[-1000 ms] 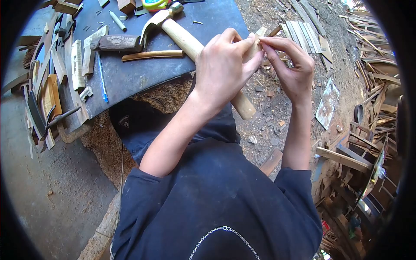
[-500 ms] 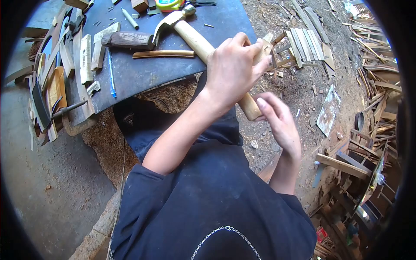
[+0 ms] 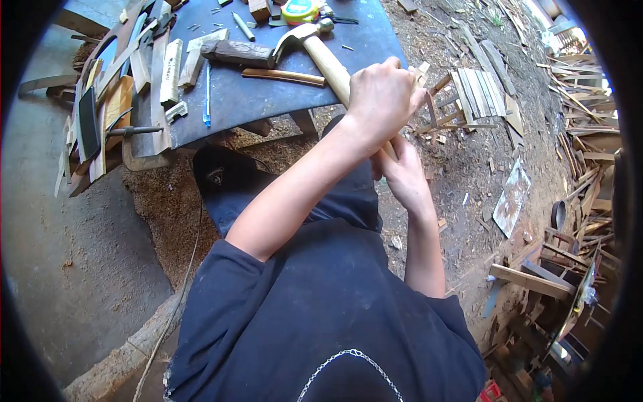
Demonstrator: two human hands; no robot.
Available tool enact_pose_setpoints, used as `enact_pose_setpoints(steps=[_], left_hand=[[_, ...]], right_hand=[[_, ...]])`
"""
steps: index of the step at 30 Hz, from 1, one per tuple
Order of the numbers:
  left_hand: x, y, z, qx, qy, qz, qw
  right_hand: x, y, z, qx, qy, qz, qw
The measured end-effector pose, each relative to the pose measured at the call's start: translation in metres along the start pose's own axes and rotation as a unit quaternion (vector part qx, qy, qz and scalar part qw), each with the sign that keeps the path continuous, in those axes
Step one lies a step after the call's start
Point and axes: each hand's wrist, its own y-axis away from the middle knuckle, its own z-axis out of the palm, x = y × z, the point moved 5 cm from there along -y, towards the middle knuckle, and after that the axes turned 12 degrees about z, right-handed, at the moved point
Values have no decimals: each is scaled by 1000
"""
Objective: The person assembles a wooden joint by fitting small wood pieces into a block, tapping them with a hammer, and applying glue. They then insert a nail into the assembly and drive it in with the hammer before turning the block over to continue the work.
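While left hand pinches wood scrap, right hand grasps hammer.

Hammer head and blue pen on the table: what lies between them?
In the head view, a dark carved wooden piece and a thin wooden strip lie between the hammer head and the blue pen.

The hammer had a pale yellow handle and a grey head, and the small wood piece was light tan. The table was dark blue-grey, and the pen was bright blue.
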Motion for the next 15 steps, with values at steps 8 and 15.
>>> enact_pose_setpoints(steps=[8,15], left_hand=[[1,-2,3,-10,-10,0,1000],[3,-2,2,-28,-16,-4,999]], right_hand=[[18,-6,30,-41,-55,-81,994],[-9,-22,31,72,24,-154,985]])
